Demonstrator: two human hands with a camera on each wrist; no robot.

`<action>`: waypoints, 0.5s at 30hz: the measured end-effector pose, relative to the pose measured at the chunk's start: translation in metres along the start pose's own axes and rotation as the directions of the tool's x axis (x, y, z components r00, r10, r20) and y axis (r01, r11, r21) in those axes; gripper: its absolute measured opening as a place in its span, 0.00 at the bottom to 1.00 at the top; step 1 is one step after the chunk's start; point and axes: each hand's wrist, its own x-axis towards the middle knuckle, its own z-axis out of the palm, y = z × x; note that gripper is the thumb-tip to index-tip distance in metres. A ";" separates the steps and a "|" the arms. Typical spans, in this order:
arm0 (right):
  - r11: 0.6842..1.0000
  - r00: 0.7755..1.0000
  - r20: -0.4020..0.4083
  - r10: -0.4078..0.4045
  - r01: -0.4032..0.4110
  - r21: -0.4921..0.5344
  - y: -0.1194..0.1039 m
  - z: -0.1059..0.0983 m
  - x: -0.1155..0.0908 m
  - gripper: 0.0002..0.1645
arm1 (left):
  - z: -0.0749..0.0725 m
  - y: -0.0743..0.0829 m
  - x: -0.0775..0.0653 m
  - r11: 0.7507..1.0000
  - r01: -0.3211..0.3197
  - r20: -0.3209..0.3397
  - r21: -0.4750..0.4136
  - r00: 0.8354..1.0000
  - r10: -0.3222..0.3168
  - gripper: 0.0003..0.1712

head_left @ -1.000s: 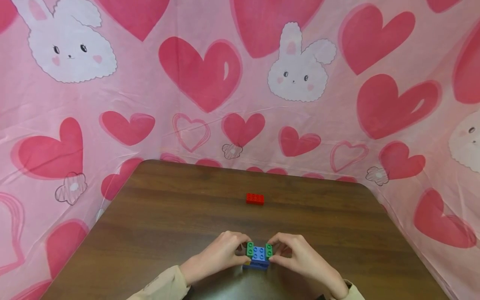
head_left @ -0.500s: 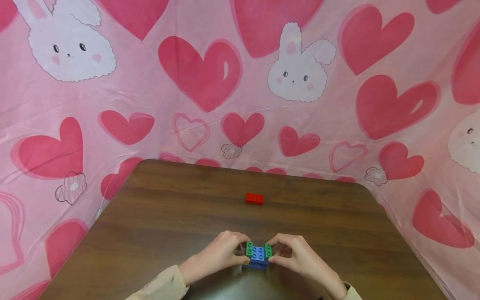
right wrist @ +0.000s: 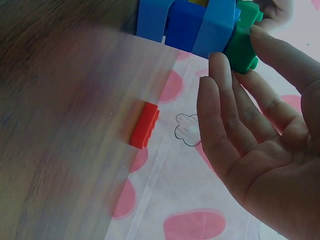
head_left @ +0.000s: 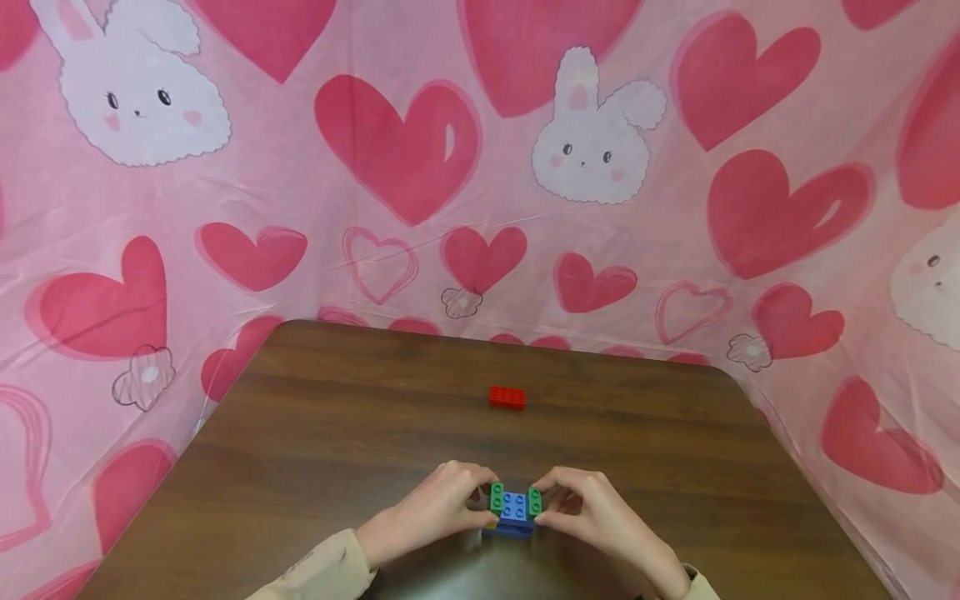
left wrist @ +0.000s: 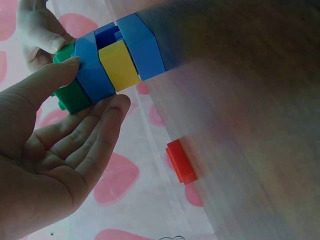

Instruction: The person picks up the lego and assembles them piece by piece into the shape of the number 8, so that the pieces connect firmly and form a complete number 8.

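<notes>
A small stack of toy building bricks stands near the front of the table. Its bottom is a blue brick (left wrist: 141, 45); above that sit a yellow brick (left wrist: 119, 65) and a darker blue brick (right wrist: 184, 25) side by side. Another blue brick (head_left: 513, 506) lies across them, topped at its two ends by a left green brick (head_left: 497, 497) and a right green brick (head_left: 535, 502). My left hand (head_left: 442, 504) pinches the left green brick between thumb and fingers. From the other side, my right hand (head_left: 596, 512) pinches the right green one.
Farther back on the brown wooden table (head_left: 337, 417) lies a red brick (head_left: 507, 397), studs up. Behind the table hangs a pink cloth (head_left: 315, 183) printed with hearts and rabbits, reaching along both sides.
</notes>
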 end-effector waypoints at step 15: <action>1.000 1.000 0.008 0.014 -0.014 0.003 -0.002 0.000 0.001 0.16 | -0.010 -0.014 0.008 0.997 -0.019 0.121 -0.070 0.992 0.027 0.18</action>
